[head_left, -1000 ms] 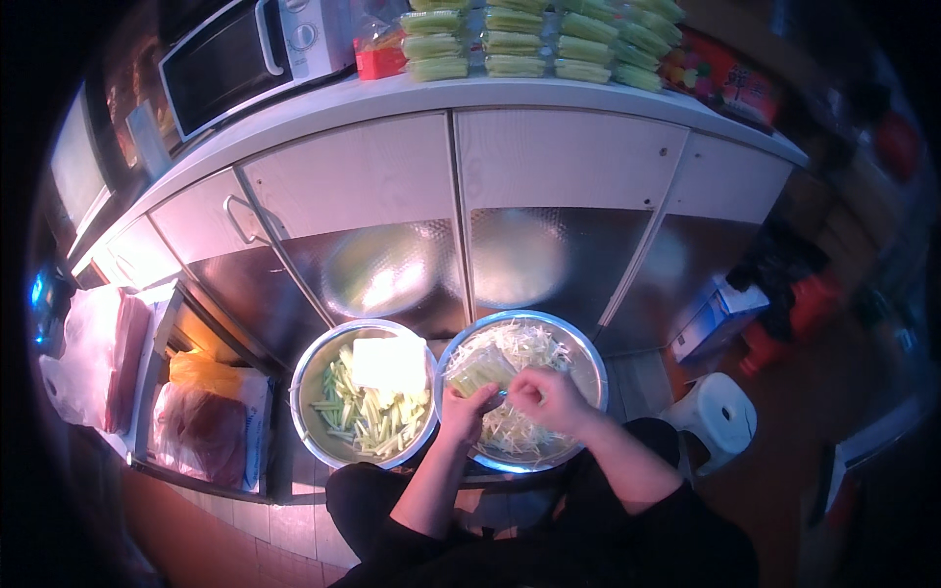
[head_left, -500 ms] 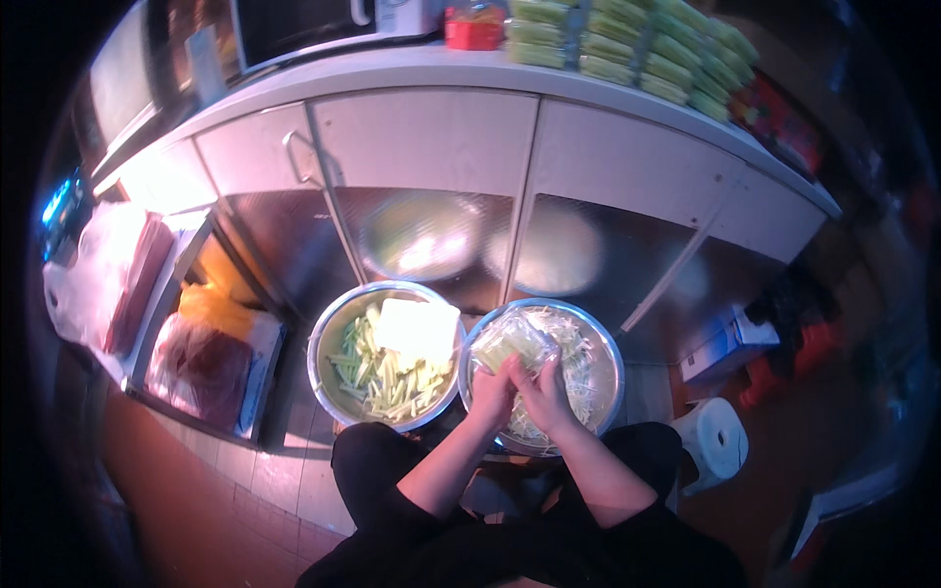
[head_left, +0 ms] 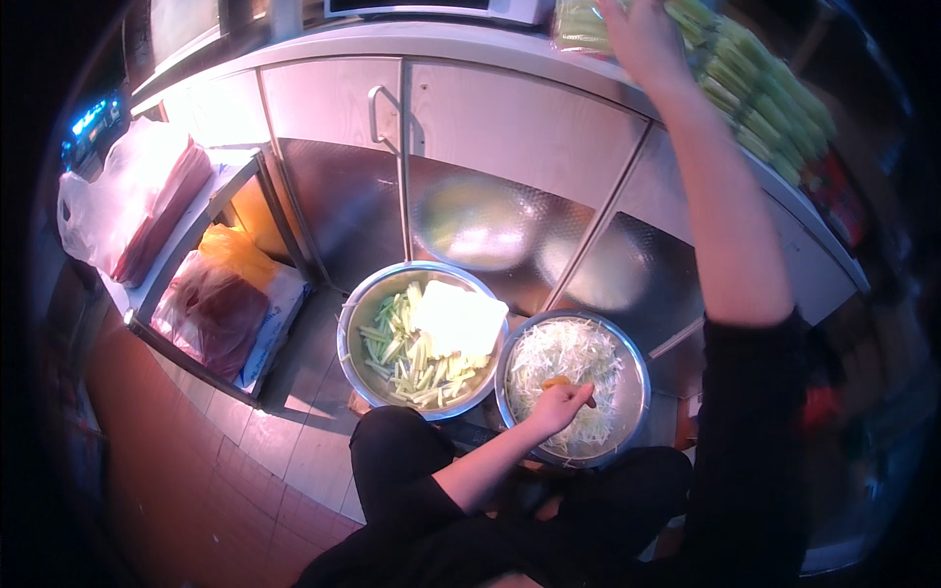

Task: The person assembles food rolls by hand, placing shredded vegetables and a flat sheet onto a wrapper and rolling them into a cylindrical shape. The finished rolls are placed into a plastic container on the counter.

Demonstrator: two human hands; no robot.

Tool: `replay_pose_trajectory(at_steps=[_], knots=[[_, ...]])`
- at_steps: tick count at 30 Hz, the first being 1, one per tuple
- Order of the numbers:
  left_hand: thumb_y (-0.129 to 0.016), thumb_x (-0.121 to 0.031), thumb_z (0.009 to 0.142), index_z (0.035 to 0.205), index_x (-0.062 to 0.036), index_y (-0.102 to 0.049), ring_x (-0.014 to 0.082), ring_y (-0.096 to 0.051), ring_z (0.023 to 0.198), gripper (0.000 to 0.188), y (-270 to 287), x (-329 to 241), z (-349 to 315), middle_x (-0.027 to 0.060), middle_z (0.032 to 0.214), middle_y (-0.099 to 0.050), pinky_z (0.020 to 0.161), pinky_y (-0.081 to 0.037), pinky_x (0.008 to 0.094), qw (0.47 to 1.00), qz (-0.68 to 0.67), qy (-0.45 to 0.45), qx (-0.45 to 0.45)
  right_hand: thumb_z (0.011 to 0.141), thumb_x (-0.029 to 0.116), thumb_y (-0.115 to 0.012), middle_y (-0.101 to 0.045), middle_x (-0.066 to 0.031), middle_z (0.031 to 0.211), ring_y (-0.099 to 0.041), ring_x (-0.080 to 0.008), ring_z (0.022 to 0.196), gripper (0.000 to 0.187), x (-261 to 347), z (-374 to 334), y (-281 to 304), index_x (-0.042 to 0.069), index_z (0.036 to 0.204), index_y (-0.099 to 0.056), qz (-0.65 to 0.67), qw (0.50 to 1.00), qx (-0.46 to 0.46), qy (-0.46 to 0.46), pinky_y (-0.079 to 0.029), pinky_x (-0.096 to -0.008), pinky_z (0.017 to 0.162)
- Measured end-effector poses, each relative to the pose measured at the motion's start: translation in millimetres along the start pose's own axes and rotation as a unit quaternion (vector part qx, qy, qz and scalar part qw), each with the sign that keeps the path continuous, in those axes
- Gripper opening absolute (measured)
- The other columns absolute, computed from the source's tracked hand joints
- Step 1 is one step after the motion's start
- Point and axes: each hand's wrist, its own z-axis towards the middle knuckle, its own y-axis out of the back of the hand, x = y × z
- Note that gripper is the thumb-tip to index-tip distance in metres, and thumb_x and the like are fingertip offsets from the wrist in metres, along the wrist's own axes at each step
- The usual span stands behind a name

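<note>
My right hand [head_left: 645, 37] reaches up to the counter, its fingers partly cut off by the upper edge. It grips a clear-wrapped pack of pale green cut vegetable [head_left: 583, 27] at the stacks there. My left hand [head_left: 561, 407] is over the right metal bowl [head_left: 642, 397], its fingers curled closed. Beside those fingers shows a small orange-yellow thing [head_left: 556, 381] that I cannot make out. That bowl holds fine whitish vegetable shreds [head_left: 569, 343]. The left metal bowl [head_left: 351, 338] holds green vegetable sticks [head_left: 402, 343] and a glaring white flat thing [head_left: 461, 318].
Several wrapped green packs [head_left: 760, 93] are stacked on the counter [head_left: 470, 44], above cabinet doors [head_left: 520, 103]. At the left a low rack [head_left: 235, 171] bears a pile of plastic bags [head_left: 147, 196], with more bags [head_left: 211, 304] below. The bowls stand close together before my knees.
Both hands were together on a wrapped pack above the right bowl. My right hand has gone up and forward to the counter stacks; my left stays over the bowl. The view has shifted.
</note>
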Motion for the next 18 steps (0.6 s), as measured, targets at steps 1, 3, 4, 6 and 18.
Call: replay_pose_trajectory(at_steps=[1, 3, 4, 6, 18], knots=[[-0.044, -0.040, 0.099, 0.088, -0.0048, -0.070, 0.0281, -0.063, 0.075, 0.045, -7, -5, 1, 0.0138, 0.073, -0.064, 0.075, -0.048, 0.0368, 0.998, 0.037, 0.040, 0.022, 0.080, 0.017, -0.069, -0.062, -0.0248, 0.112, -0.059, -0.0489, 0.096, 0.066, -10, 21, -8, 0.011, 0.135, -0.034, -0.050, 0.998, 0.023, 0.017, -0.049, -0.0492, 0.083], [-0.041, -0.041, 0.100, 0.088, -0.0045, -0.070, 0.0323, -0.064, 0.080, 0.048, -15, 12, 3, 0.0177, 0.079, -0.065, 0.078, -0.049, 0.0393, 0.997, 0.067, 0.003, 0.026, 0.083, 0.013, -0.063, -0.064, -0.0239, 0.107, -0.060, -0.0465, 0.095, 0.046, -17, 40, -21, 0.008, 0.126, -0.045, -0.137, 0.986, 0.086, 0.033, -0.049, -0.0492, 0.083], [-0.040, -0.042, 0.100, 0.088, -0.0044, -0.070, 0.0345, -0.064, 0.083, 0.049, -15, 20, 2, 0.0197, 0.082, -0.066, 0.080, -0.049, 0.0406, 0.996, 0.082, -0.010, 0.025, 0.085, 0.013, -0.060, -0.065, -0.0228, 0.105, -0.061, -0.0443, 0.095, 0.035, -18, 42, -28, 0.007, 0.118, -0.054, -0.177, 0.975, 0.129, 0.032, -0.050, -0.0489, 0.083], [-0.044, -0.039, 0.098, 0.091, -0.0043, -0.069, 0.0384, -0.063, 0.084, 0.044, -18, 31, 2, 0.0202, 0.085, -0.066, 0.079, -0.048, 0.0438, 0.991, 0.127, -0.021, 0.037, 0.086, 0.017, -0.057, -0.066, -0.0209, 0.102, -0.063, -0.0399, 0.094, 0.023, -19, 50, -42, 0.006, 0.105, -0.065, -0.267, 0.945, 0.182, 0.051, -0.051, -0.0480, 0.082], [-0.054, -0.035, 0.092, 0.089, -0.0096, -0.070, 0.0348, -0.061, 0.087, 0.030, -27, 24, 0, 0.0172, 0.084, -0.065, 0.087, -0.039, 0.0466, 0.966, 0.227, -0.107, 0.061, 0.082, 0.030, -0.060, -0.067, -0.0163, 0.102, -0.065, -0.0273, 0.095, 0.027, 19, -6, -51, 0.007, 0.091, -0.072, -0.339, 0.898, 0.227, 0.168, -0.053, -0.0423, 0.082]])
